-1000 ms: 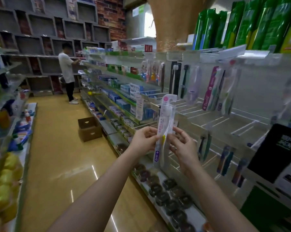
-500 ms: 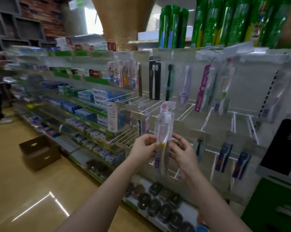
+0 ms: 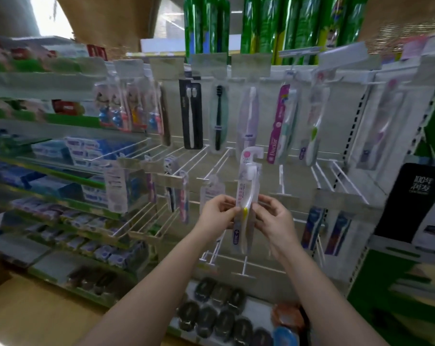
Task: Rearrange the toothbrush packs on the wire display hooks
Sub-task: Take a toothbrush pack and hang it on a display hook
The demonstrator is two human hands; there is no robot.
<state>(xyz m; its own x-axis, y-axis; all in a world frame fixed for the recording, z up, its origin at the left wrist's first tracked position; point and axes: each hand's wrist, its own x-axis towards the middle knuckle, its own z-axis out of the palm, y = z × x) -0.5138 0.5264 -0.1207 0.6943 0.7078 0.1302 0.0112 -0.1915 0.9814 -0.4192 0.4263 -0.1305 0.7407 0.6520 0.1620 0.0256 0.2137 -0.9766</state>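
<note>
Pinching toothbrush pack (image 3: 245, 196) upright, left hand (image 3: 217, 212), right hand (image 3: 273, 218) (both closed), view now facing hooks (image 3: 211, 168)

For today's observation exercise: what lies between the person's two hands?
In the head view, a clear toothbrush pack, upright, pinched between the left hand and right hand.

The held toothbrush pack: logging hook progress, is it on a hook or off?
Off: the toothbrush pack is pinched between left hand and right hand, hang tab free.

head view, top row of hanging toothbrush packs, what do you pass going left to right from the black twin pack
black twin pack → single black brush pack → pale lilac pack → pink Doctor pack → green-handled brush pack
</note>
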